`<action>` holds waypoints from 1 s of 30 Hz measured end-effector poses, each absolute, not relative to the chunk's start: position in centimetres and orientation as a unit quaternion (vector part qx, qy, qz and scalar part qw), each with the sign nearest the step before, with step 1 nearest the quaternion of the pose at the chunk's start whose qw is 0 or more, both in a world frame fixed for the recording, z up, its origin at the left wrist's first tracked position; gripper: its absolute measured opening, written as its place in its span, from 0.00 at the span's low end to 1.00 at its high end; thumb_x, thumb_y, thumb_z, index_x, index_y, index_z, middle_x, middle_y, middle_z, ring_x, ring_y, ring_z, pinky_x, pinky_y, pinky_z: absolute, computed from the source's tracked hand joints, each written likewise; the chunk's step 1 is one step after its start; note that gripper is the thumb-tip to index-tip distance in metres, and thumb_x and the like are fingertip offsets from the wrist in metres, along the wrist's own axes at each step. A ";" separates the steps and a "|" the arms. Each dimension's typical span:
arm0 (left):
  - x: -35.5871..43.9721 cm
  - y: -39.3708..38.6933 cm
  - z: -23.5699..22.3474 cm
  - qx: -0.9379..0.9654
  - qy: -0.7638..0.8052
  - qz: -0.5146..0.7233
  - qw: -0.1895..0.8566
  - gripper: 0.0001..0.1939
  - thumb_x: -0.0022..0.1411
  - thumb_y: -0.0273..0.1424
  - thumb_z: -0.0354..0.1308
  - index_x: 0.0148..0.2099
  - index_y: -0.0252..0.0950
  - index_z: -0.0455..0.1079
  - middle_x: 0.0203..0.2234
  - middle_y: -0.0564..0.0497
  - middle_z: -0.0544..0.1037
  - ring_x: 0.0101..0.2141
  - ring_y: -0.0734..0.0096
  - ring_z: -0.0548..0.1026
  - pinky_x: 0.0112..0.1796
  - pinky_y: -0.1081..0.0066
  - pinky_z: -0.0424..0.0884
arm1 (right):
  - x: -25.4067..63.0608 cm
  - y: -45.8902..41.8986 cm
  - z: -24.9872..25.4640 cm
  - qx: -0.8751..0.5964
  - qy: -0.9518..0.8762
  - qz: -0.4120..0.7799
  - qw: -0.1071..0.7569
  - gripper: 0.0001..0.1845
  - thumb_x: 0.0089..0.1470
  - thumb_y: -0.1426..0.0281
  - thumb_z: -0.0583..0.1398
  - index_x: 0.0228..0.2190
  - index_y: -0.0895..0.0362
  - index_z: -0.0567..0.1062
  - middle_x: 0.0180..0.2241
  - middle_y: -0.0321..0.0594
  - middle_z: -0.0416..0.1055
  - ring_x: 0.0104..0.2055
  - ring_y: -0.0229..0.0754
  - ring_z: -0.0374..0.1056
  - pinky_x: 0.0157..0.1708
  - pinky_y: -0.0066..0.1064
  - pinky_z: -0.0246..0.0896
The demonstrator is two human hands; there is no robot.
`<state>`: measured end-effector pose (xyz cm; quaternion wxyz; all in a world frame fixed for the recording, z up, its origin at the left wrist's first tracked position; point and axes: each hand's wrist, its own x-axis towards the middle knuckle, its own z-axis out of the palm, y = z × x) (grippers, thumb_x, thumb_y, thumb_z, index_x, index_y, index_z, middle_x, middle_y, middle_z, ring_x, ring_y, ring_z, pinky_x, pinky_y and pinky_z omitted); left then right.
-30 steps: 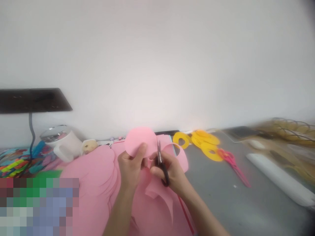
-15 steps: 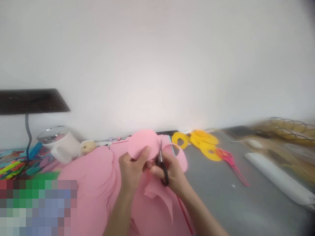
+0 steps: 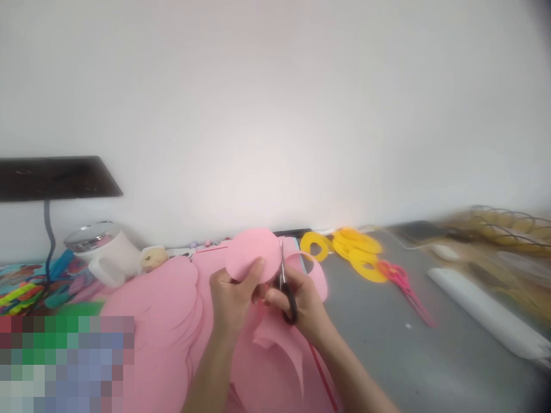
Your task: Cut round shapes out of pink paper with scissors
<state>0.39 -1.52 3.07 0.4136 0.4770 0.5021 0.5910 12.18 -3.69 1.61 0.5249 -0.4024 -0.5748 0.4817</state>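
Observation:
A round pink paper disc (image 3: 252, 249) is pinched in my left hand (image 3: 235, 295), thumb on its near face. Black-handled scissors (image 3: 289, 301) are in my right hand (image 3: 303, 298), their blades pointing up along the disc's right edge. Behind the right hand curls a pink paper offcut (image 3: 317, 275). Another curved pink scrap (image 3: 286, 353) lies below the hands, on larger pink paper (image 3: 258, 384). To the left is a pile of cut pink paper shapes (image 3: 155, 310).
Yellow paper rings (image 3: 357, 249) and pink scissors (image 3: 407, 292) lie on the grey table (image 3: 370, 350). A long white object (image 3: 486, 310) is farther right. At the left stand a white lidded mug (image 3: 107, 252) and colourful pieces, with a dark panel (image 3: 55, 176) on the wall.
The disc and both hands have shifted very slightly to the right and down. The scissor blades look more upright and closer together against the disc's edge.

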 end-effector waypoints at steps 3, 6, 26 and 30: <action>0.4 -1.5 3.0 0.472 0.495 0.592 0.426 0.23 0.48 0.36 0.65 0.09 0.36 0.61 0.05 0.55 0.64 0.10 0.79 0.60 0.15 0.74 0.59 | 12.2 -3.7 1.5 -0.427 -0.555 0.474 0.534 0.13 0.49 0.59 0.64 0.24 0.55 0.70 0.20 0.33 0.63 0.23 0.38 0.58 0.23 0.29 0.53; 0.4 -1.4 2.7 0.466 0.489 0.601 0.427 0.22 0.48 0.35 0.65 0.09 0.36 0.62 0.06 0.56 0.64 0.10 0.78 0.61 0.16 0.73 0.61 | 12.2 -3.7 1.4 -0.411 -0.552 0.486 0.538 0.15 0.47 0.58 0.65 0.25 0.55 0.68 0.20 0.31 0.60 0.22 0.36 0.52 0.22 0.28 0.49; 0.4 -1.1 2.4 0.465 0.500 0.603 0.412 0.23 0.46 0.38 0.66 0.09 0.36 0.61 0.05 0.55 0.64 0.10 0.76 0.62 0.15 0.73 0.59 | 12.0 -3.7 1.5 -0.390 -0.552 0.500 0.542 0.18 0.46 0.59 0.67 0.23 0.55 0.66 0.18 0.30 0.61 0.21 0.34 0.53 0.21 0.27 0.50; 0.4 -1.3 2.7 0.476 0.497 0.594 0.417 0.23 0.48 0.38 0.64 0.09 0.36 0.62 0.06 0.54 0.65 0.11 0.76 0.62 0.16 0.73 0.61 | 11.9 -3.7 1.4 -0.412 -0.536 0.489 0.551 0.15 0.47 0.61 0.65 0.24 0.55 0.66 0.20 0.33 0.65 0.23 0.36 0.57 0.23 0.28 0.52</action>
